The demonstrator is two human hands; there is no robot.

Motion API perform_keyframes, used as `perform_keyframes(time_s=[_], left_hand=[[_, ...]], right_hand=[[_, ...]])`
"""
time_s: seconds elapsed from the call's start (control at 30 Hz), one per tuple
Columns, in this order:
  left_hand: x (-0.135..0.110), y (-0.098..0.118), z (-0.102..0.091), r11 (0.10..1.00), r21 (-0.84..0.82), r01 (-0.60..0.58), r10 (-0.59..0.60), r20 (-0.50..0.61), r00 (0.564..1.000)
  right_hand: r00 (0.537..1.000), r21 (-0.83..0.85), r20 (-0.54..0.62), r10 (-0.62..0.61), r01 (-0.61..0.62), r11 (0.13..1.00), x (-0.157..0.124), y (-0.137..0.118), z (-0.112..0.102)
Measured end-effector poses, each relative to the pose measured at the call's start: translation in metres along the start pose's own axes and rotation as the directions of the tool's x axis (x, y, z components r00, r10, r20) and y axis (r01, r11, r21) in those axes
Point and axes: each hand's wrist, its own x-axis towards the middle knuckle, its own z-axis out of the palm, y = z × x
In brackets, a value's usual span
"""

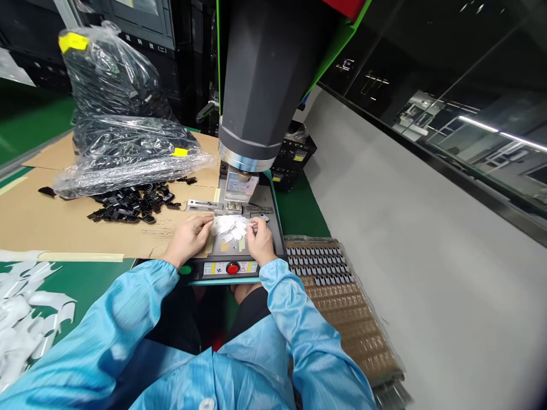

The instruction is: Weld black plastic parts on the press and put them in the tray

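Press bed [276, 242], white pieces [231, 226] between curled left hand [190, 238], grip unclear, and right hand [260, 240] pinching one.

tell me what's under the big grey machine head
A metal fixture on the base plate, with white pieces that the left hand and right hand touch. The fixture's inside is hidden.

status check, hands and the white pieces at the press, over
Left hand at edge of white pile, grip unclear. Right hand pinching a white piece. Press head raised above the pile, clear of both hands.
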Motion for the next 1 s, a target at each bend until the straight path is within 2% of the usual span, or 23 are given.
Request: perform_keyframes(time_s=[0.2,0.37,0.5,0.63,0.7,0.8,1.0], left_hand=[[0.05,0.006,0.035,0.987,0.127,-0.097,0.089,0.065,0.994],[0.074,0.008,0.051,0.941,0.298,-0.164,0.103,0.21,0.972],[0.071,0.013,0.051,0.874,0.423,-0.238,0.121,0.284,0.951],[0.061,0.02,0.047,0.826,0.487,-0.284,0.146,0.302,0.942],[0.058,0.024,0.047,0.816,0.501,-0.289,0.139,0.314,0.939],[0.058,0.027,0.048,0.815,0.511,-0.274,0.108,0.33,0.938],[0.057,0.029,0.051,0.801,0.534,-0.269,0.093,0.333,0.938]], right_hand=[[0.996,-0.075,0.022,-0.089,0.091,0.993,0.027,0.011,-0.007],[0.997,-0.196,0.007,-0.077,0.076,0.978,0.039,0.015,-0.012],[0.999,-0.263,0.005,-0.05,0.05,0.964,0.048,0.017,-0.013],[0.993,-0.251,0.021,-0.118,0.119,0.961,0.055,0.022,-0.004],[0.989,-0.235,0.022,-0.143,0.145,0.961,0.058,0.024,0.003],[0.992,-0.229,0.032,-0.119,0.123,0.966,0.062,0.023,0.013],[0.989,-0.305,0.102,-0.112,0.138,0.942,0.065,0.007,0.027]])
